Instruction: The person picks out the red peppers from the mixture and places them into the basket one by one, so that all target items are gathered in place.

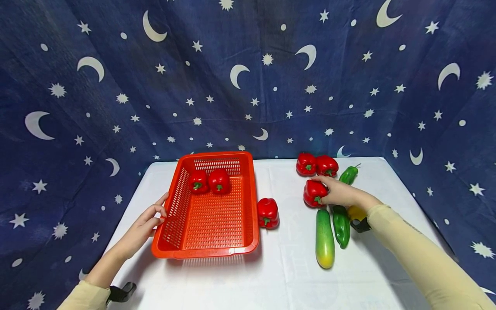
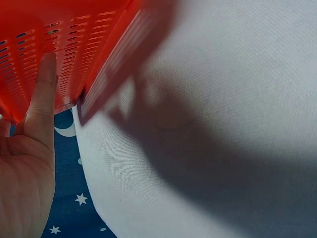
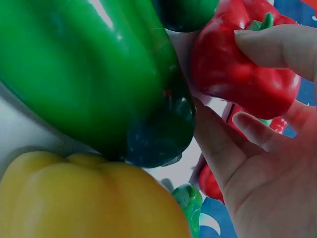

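A dark blue cloth point(image 1: 217, 116) patterned with white moons, stars and dots hangs behind and along both sides of a white tabletop point(image 1: 288, 247). On the right lies a cucumber point(image 1: 324, 239) — dark green at its far end, yellow at the near one. Just beside it rest a long green pepper point(image 1: 342, 230) and a partly hidden yellow pepper point(image 3: 89, 198); a stemmed green chili point(image 1: 349, 173) lies farther back.

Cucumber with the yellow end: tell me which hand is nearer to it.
Right. The right hand is just beyond the cucumber's green end, holding a red pepper; the left hand is at the basket's left side, across the table.
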A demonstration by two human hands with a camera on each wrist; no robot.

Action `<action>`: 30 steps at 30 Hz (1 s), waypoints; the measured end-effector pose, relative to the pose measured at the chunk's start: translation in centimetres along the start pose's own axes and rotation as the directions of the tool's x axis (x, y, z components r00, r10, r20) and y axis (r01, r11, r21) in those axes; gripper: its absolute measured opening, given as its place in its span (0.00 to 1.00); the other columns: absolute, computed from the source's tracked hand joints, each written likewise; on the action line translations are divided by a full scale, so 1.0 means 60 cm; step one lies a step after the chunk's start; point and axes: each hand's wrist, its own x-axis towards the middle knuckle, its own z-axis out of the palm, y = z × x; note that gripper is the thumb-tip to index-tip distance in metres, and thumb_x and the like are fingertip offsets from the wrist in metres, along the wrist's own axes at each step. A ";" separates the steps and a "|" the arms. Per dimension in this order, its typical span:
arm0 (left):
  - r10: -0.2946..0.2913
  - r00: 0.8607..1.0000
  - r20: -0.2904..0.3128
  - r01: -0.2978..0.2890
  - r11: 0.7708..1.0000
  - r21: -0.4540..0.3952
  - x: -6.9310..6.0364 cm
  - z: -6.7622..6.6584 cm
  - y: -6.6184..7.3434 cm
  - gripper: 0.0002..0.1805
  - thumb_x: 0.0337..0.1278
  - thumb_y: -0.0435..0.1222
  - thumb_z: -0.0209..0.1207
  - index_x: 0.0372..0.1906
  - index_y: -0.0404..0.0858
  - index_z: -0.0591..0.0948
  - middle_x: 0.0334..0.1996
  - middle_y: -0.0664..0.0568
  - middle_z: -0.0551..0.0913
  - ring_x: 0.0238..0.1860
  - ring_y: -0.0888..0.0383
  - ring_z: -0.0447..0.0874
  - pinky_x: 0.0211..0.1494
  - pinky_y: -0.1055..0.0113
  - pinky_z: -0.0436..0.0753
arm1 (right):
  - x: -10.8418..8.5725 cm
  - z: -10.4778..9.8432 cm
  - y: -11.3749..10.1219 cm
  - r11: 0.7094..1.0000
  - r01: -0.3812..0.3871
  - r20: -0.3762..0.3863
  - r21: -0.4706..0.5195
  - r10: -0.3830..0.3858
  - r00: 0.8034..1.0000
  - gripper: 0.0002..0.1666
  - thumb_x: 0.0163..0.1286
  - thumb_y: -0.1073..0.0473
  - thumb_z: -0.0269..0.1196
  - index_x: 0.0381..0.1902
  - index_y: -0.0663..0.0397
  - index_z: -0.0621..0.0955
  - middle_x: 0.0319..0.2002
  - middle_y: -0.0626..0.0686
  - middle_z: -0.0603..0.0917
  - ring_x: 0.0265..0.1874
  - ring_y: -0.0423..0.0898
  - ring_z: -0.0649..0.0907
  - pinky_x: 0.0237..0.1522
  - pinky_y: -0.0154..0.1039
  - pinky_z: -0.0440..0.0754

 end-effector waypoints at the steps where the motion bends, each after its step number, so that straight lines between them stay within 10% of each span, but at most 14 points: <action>1: 0.002 1.000 0.001 -0.002 1.000 -0.001 0.000 0.000 0.000 0.08 0.71 0.25 0.40 0.46 0.36 0.67 0.83 0.50 0.44 0.66 0.65 0.68 0.44 0.53 0.86 | 0.002 0.000 0.001 1.000 -0.005 0.005 0.009 0.005 1.000 0.51 0.59 0.64 0.69 0.78 0.53 0.61 0.71 0.67 0.65 0.58 0.62 0.75 0.54 0.54 0.82; 15: 0.003 1.000 -0.001 -0.003 1.000 0.005 0.003 0.001 0.003 0.08 0.70 0.25 0.40 0.46 0.36 0.67 0.83 0.50 0.44 0.66 0.63 0.69 0.45 0.52 0.86 | 0.008 0.002 -0.003 0.995 -0.057 0.058 0.083 0.052 0.997 0.53 0.60 0.63 0.69 0.79 0.47 0.58 0.65 0.66 0.70 0.50 0.58 0.78 0.42 0.44 0.84; 23: -0.001 1.000 -0.002 0.001 1.000 0.010 0.003 0.001 0.003 0.08 0.70 0.25 0.40 0.46 0.36 0.67 0.83 0.51 0.44 0.67 0.62 0.67 0.45 0.52 0.86 | 0.010 0.000 -0.001 0.996 -0.046 0.052 0.077 0.042 0.998 0.54 0.59 0.57 0.74 0.78 0.52 0.59 0.71 0.67 0.65 0.58 0.61 0.75 0.53 0.52 0.82; 30: -0.002 1.000 -0.001 0.002 1.000 -0.002 0.001 0.002 0.002 0.08 0.70 0.25 0.40 0.46 0.36 0.67 0.83 0.50 0.44 0.68 0.63 0.66 0.45 0.52 0.86 | 0.013 0.000 -0.001 0.985 -0.096 0.107 0.143 0.081 0.991 0.59 0.58 0.59 0.73 0.82 0.45 0.54 0.66 0.67 0.68 0.42 0.55 0.80 0.39 0.46 0.84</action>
